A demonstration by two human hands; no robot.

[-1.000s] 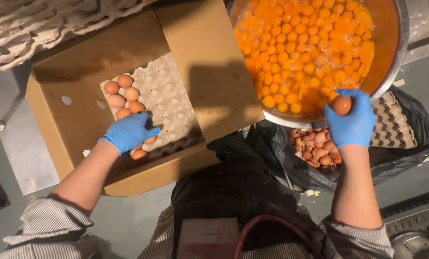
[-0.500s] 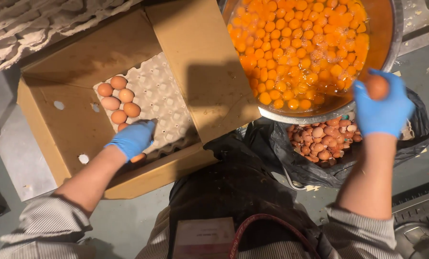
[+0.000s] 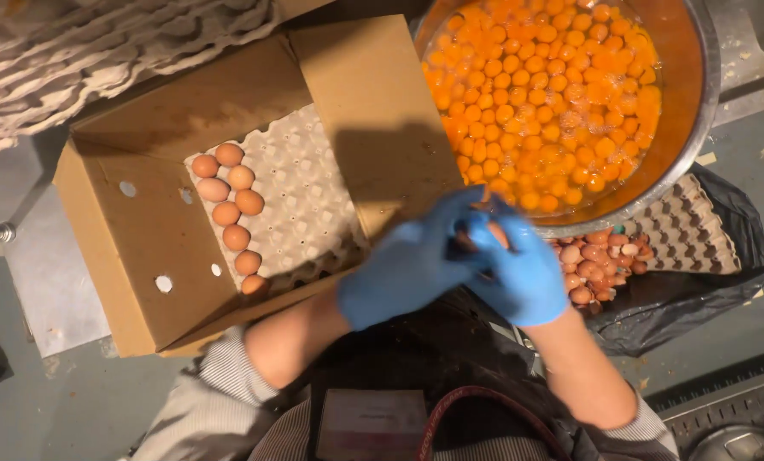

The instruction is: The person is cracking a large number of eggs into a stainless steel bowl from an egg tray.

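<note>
Both hands are meeting in front of the body, each in a blue glove: the left hand (image 3: 407,269) and the right hand (image 3: 518,273) are closing their grip together around a single brown egg (image 3: 494,232), of which only a sliver is showing between the fingers. The egg is sitting just below the near rim of the steel bowl (image 3: 698,128).

Handling judgement: the egg is light, rigid and brittle, with a smooth shell that is likely turning slick under wet gloves. Fingertip contact around the middle, with pressure spread evenly, is the safest hold; squeezing at one point risks crushing it.

Just beyond the hands, a black bag (image 3: 723,256) is holding broken shells (image 3: 595,265) and used grey trays. To the left, a cardboard box (image 3: 143,256) is holding a pulp tray (image 3: 305,188) with seven whole eggs (image 3: 228,205) along its left edge. Farthest out, the bowl is holding many loose yolks (image 3: 553,94) in liquid.
</note>
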